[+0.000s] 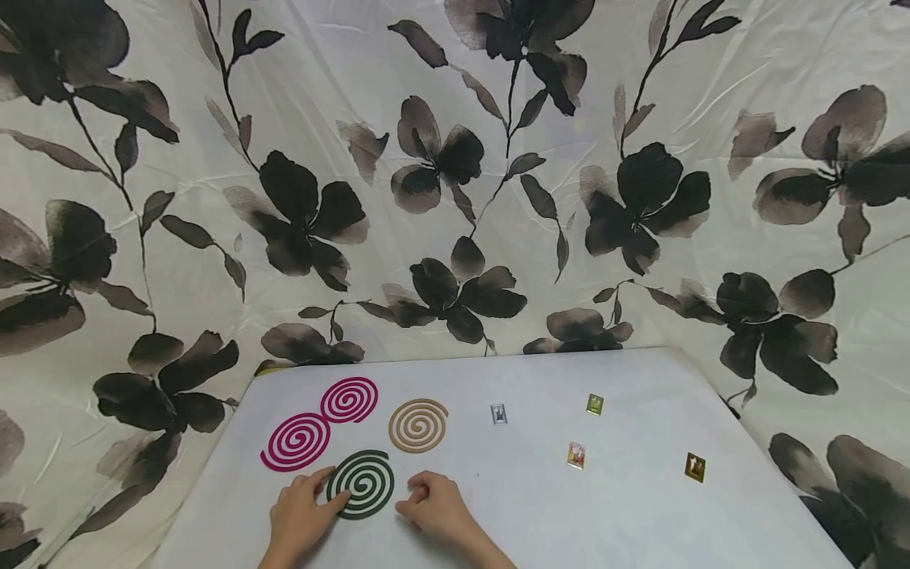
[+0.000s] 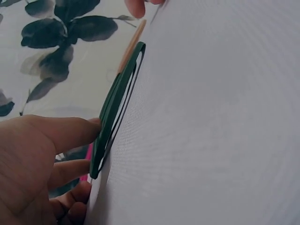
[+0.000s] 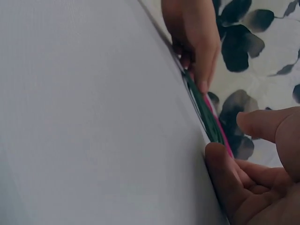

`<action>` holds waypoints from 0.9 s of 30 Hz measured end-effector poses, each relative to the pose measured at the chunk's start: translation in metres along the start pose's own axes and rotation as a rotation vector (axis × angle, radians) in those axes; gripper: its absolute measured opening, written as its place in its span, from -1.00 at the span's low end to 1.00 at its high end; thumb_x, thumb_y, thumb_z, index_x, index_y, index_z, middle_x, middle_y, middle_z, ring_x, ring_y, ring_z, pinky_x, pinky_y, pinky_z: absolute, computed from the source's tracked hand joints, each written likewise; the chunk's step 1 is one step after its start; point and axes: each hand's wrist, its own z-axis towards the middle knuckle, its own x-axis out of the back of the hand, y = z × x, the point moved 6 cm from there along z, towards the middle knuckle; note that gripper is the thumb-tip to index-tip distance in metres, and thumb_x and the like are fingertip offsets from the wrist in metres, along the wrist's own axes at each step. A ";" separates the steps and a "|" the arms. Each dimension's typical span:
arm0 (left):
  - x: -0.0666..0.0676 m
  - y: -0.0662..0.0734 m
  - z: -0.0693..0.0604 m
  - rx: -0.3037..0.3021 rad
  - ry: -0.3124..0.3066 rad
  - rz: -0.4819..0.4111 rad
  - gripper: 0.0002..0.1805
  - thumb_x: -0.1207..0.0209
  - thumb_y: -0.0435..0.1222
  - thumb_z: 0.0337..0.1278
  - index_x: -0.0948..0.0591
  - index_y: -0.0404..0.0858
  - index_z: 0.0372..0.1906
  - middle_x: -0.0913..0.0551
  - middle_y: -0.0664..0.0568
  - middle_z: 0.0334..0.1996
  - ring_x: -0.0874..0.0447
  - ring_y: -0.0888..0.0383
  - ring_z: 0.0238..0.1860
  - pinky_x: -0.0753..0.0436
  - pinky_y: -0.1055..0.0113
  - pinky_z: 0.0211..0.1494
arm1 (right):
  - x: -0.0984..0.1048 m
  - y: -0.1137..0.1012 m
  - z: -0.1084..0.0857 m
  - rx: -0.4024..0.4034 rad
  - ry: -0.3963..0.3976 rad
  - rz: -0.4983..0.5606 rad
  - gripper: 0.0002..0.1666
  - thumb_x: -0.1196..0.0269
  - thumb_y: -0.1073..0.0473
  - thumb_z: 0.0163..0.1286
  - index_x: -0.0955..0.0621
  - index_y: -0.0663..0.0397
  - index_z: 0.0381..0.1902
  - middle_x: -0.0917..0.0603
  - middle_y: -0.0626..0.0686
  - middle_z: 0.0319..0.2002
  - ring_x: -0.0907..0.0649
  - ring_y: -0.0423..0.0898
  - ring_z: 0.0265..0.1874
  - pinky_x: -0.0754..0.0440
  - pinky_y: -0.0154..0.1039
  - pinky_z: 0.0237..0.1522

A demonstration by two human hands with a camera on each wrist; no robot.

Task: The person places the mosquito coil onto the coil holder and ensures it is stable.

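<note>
A green mosquito coil (image 1: 361,484) lies near the front of the white table, seen edge-on in the left wrist view. My left hand (image 1: 302,510) holds it at its left side, with the thumb (image 2: 84,131) on its face and the fingers by the rim. To the right of the coil, my right hand (image 1: 437,506) is loosely bent and holds nothing; its thumb and fingers stand apart in the right wrist view. Behind the green coil are a tan coil (image 1: 418,425) and two pink coils, one (image 1: 298,441) nearer and one (image 1: 349,399) farther back.
On the right half of the table (image 1: 526,514) lie small shiny rectangular pieces: a silver one (image 1: 499,413), a yellow-gold one (image 1: 594,405), a red-and-white one (image 1: 576,455) and a dark gold one (image 1: 695,467). A flowered cloth (image 1: 498,237) hangs behind the table.
</note>
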 end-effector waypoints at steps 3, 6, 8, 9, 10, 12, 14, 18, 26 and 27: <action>-0.002 0.004 0.001 -0.008 0.006 -0.011 -0.38 -0.38 -0.02 -0.03 -0.61 -0.32 0.10 -0.48 0.02 -0.39 -0.42 -0.01 -0.33 -0.41 -0.06 -0.27 | -0.002 -0.003 -0.001 0.004 0.006 -0.008 -0.55 -0.42 0.17 0.18 -0.59 0.32 -0.04 -0.58 -0.13 -0.60 -0.51 -0.23 -0.71 -0.43 -0.40 -0.64; -0.003 0.010 0.003 -0.030 0.008 -0.029 -0.39 -0.38 -0.01 -0.02 -0.61 -0.34 0.08 -0.46 0.04 -0.41 -0.38 0.03 -0.37 -0.37 0.03 -0.31 | 0.000 -0.006 0.000 0.024 0.029 -0.022 -0.50 -0.42 0.19 0.17 -0.58 0.38 -0.01 -0.58 -0.13 -0.64 -0.51 -0.22 -0.74 -0.46 -0.38 -0.61; -0.003 0.014 0.005 -0.044 0.011 -0.036 -0.39 -0.38 -0.01 -0.02 -0.62 -0.34 0.07 -0.46 0.06 -0.42 -0.36 0.05 -0.39 -0.35 0.08 -0.34 | 0.001 -0.008 0.001 0.029 0.041 -0.026 -0.47 -0.42 0.19 0.17 -0.57 0.42 0.02 -0.58 -0.13 -0.65 -0.51 -0.21 -0.75 -0.50 -0.36 -0.57; -0.003 0.016 0.006 -0.044 0.010 -0.039 -0.41 -0.38 -0.02 -0.01 -0.62 -0.33 0.06 -0.45 0.06 -0.42 -0.34 0.05 -0.39 -0.33 0.11 -0.35 | 0.002 -0.008 0.002 0.028 0.045 -0.027 -0.45 -0.42 0.20 0.16 -0.56 0.45 0.03 -0.58 -0.13 -0.66 -0.52 -0.21 -0.75 -0.52 -0.36 -0.55; -0.002 0.017 0.007 -0.045 0.010 -0.044 -0.42 -0.38 -0.03 -0.01 -0.63 -0.33 0.05 -0.45 0.07 -0.43 -0.34 0.06 -0.40 -0.32 0.12 -0.36 | 0.002 -0.008 0.003 0.026 0.048 -0.027 -0.44 -0.42 0.21 0.16 -0.56 0.46 0.04 -0.58 -0.12 -0.66 -0.52 -0.21 -0.75 -0.54 -0.35 -0.53; -0.003 0.020 0.008 -0.048 0.007 -0.053 -0.45 -0.39 -0.04 -0.01 -0.64 -0.31 0.03 -0.45 0.08 -0.43 -0.34 0.07 -0.40 -0.32 0.12 -0.35 | 0.003 -0.007 0.005 0.016 0.049 -0.030 -0.43 -0.42 0.21 0.16 -0.56 0.47 0.05 -0.58 -0.12 -0.67 -0.53 -0.21 -0.75 -0.56 -0.35 -0.52; -0.004 0.023 0.008 -0.052 0.006 -0.067 -0.47 -0.39 -0.04 -0.01 -0.65 -0.31 0.01 -0.47 0.08 -0.42 -0.35 0.07 -0.39 -0.34 0.09 -0.33 | 0.003 -0.006 0.007 0.009 0.055 -0.029 -0.44 -0.41 0.22 0.15 -0.56 0.47 0.04 -0.57 -0.12 -0.69 -0.52 -0.21 -0.77 -0.56 -0.35 -0.53; -0.007 0.021 0.004 -0.032 0.007 -0.122 -0.49 -0.39 -0.07 -0.01 -0.65 -0.34 -0.02 -0.53 0.09 -0.40 -0.42 0.10 -0.35 -0.43 0.06 -0.27 | -0.001 -0.002 0.006 -0.009 0.066 -0.012 -0.47 -0.42 0.25 0.12 -0.58 0.45 0.01 -0.57 -0.12 -0.70 -0.51 -0.24 -0.77 -0.51 -0.39 -0.60; -0.006 0.008 -0.007 0.119 0.059 -0.411 -0.68 -0.39 -0.29 0.00 -0.63 -0.41 -0.16 -0.66 0.04 -0.42 -0.62 0.18 -0.46 -0.57 0.35 -0.40 | -0.007 0.006 -0.002 -0.130 0.181 0.155 -0.66 -0.39 0.35 0.04 -0.64 0.23 -0.16 -0.53 -0.04 -0.40 -0.56 -0.27 -0.70 -0.53 -0.40 -0.66; -0.006 0.007 -0.008 0.132 0.071 -0.441 -0.68 -0.39 -0.30 0.00 -0.64 -0.40 -0.17 -0.66 0.03 -0.42 -0.64 0.18 -0.45 -0.59 0.37 -0.40 | -0.007 0.005 -0.002 -0.142 0.191 0.189 -0.66 -0.38 0.35 0.05 -0.64 0.21 -0.15 -0.54 -0.04 -0.36 -0.56 -0.27 -0.68 -0.53 -0.40 -0.66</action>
